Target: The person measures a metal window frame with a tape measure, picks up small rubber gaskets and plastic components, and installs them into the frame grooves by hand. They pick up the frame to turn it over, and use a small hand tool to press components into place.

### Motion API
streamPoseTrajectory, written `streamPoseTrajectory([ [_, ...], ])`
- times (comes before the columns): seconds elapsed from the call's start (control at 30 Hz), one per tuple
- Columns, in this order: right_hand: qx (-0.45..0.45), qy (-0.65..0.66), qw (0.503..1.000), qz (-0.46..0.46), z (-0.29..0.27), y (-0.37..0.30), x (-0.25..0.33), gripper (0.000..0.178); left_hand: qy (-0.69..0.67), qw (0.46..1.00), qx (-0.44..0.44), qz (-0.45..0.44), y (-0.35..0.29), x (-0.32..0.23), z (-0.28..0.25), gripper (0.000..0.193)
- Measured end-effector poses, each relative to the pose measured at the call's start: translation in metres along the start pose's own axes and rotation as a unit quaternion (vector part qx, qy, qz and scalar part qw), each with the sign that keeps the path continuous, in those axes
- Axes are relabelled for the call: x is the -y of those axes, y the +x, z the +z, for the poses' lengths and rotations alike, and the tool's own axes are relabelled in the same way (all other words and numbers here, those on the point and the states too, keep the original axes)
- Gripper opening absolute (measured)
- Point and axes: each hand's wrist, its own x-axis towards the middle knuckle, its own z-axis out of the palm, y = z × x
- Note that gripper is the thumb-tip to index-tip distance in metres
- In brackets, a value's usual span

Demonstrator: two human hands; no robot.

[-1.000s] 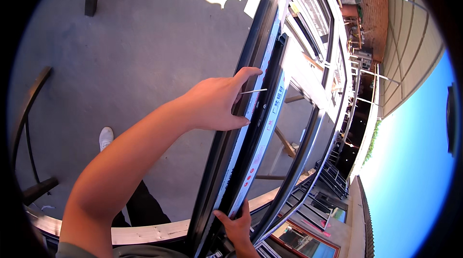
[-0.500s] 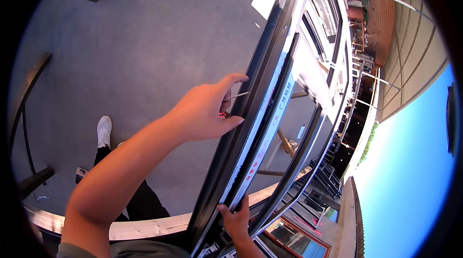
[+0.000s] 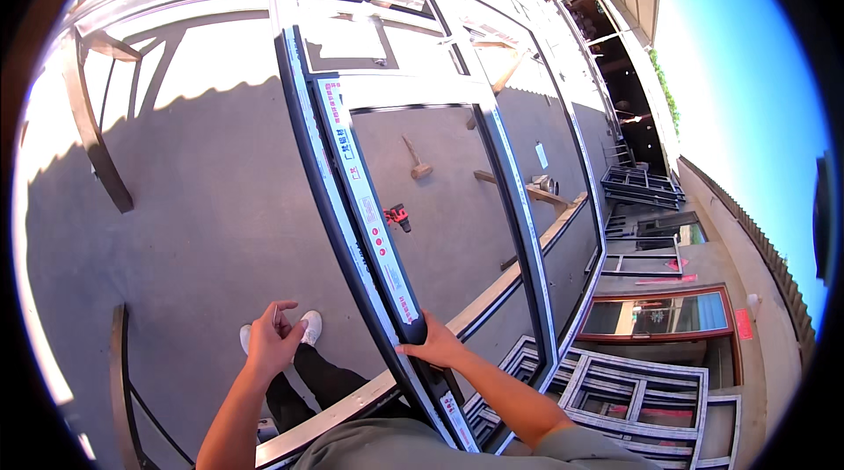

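Observation:
A large dark window frame (image 3: 303,131) with blue-and-white protective film lies in front of me, crossing from the upper middle toward my body. Set within it is a sash (image 3: 374,228) with a film-covered side bar. My right hand (image 3: 437,344) grips this bar near its close end, thumb across the film and the other fingers mostly hidden. To the left, apart from the frame, my left hand (image 3: 274,340) hovers over the floor with its fingers curled in. Whatever those fingers hold, if anything, is too small to tell.
Through the sash opening, a wooden mallet (image 3: 420,169) and a red cordless drill (image 3: 397,217) show on the grey floor. A pale beam (image 3: 352,408) runs under the frame close to me. Metal supports (image 3: 98,145) stand at left. More frames (image 3: 635,400) are stacked at lower right.
My left hand has come away from the frame's edge, back toward my body; the thin rod at its fingers no longer shows. The view has swung right. My right hand stays on the sash.

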Motion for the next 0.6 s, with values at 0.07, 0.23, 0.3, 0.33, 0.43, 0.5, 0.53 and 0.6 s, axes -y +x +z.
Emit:
streamPoseTrajectory([
  [0.07,-0.016,-0.047,0.999,0.014,-0.008,-0.017,-0.011,0.109,-0.003,0.999,0.022,0.026,-0.017,-0.010,0.011,0.038],
  [0.23,0.039,-0.084,0.996,0.009,-0.122,-0.103,0.026,0.095,-0.012,0.996,0.078,0.050,-0.043,-0.083,0.080,0.039],
  [0.3,0.081,-0.119,0.990,0.008,-0.191,-0.144,0.034,0.099,-0.035,0.990,0.105,0.090,-0.048,-0.120,0.131,0.045],
  [0.33,0.079,-0.119,0.990,-0.008,-0.224,-0.159,0.027,0.097,-0.017,0.985,0.138,0.102,-0.052,-0.149,0.158,0.048],
  [0.43,0.027,-0.087,0.996,-0.005,-0.311,-0.223,0.014,0.080,0.009,0.960,0.224,0.167,-0.054,-0.204,0.256,0.087],
  [0.5,-0.059,-0.088,0.994,0.006,-0.365,-0.237,0.013,0.071,-0.007,0.947,0.271,0.175,-0.062,-0.249,0.304,0.102],
  [0.53,-0.122,-0.074,0.990,0.019,-0.386,-0.252,0.008,0.066,-0.027,0.937,0.304,0.172,-0.074,-0.270,0.333,0.100],
  [0.6,-0.136,-0.050,0.989,-0.008,-0.424,-0.273,-0.006,0.067,-0.087,0.905,0.356,0.214,-0.097,-0.306,0.387,0.093],
])
